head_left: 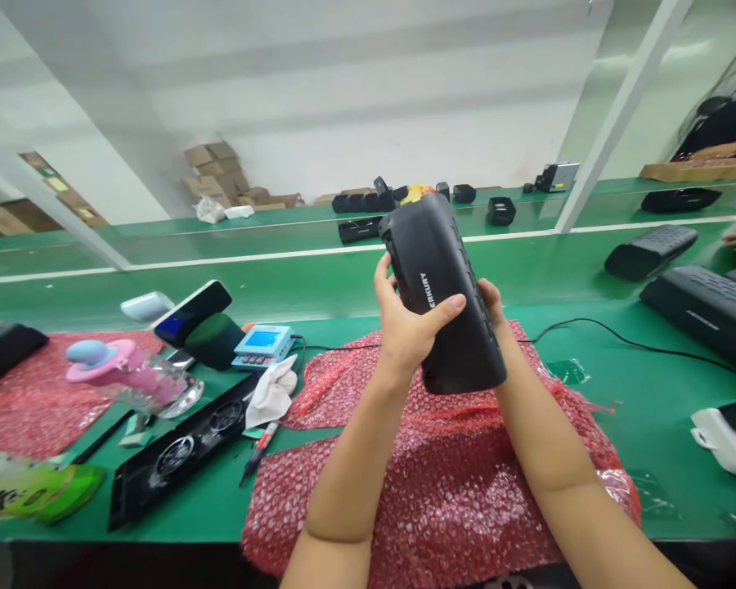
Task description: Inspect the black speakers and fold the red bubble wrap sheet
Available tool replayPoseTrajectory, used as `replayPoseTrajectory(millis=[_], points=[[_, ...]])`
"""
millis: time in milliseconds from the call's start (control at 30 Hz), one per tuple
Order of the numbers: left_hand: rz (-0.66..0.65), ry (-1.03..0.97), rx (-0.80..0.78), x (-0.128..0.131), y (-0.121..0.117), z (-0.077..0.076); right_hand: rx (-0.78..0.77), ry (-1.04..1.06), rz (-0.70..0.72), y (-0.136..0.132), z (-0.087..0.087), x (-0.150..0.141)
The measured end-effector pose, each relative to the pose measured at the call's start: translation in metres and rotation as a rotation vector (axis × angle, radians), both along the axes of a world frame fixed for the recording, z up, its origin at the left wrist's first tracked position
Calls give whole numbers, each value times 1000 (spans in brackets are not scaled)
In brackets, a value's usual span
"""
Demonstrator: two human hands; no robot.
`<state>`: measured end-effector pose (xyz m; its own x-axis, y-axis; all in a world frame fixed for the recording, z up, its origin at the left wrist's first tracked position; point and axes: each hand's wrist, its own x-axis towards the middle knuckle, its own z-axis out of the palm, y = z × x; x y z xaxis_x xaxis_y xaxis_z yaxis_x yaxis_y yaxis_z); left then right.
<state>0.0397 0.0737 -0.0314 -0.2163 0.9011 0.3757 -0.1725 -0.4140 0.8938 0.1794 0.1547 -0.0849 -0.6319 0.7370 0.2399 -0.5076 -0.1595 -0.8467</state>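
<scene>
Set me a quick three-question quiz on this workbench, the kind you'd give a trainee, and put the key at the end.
1. What do the left hand and right hand hold?
A) pink-lidded bottle
B) black speaker
C) smartphone

2. True or false: the speaker's white lettering is hidden from view.

3. Fill in: the bubble wrap beneath the forearms is ____ in colour.

Key: 1 B; 2 false; 3 red

Bare green desk (pixel 626 393) is lying open at right of centre; a thin black cable (pixel 613 331) is crossing behind it.
</scene>
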Motion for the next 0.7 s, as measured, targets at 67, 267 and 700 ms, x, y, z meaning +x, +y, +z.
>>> replayPoseTrajectory(millis=[67, 267, 700], points=[[32, 18, -49, -7, 11, -5, -51, -50, -54, 8, 7, 10], [141, 121, -132, -34, 46, -21, -266, -337, -609, 79, 39, 34], [265, 126, -116, -81, 67, -34, -379, -907, -1016, 222, -33, 131]])
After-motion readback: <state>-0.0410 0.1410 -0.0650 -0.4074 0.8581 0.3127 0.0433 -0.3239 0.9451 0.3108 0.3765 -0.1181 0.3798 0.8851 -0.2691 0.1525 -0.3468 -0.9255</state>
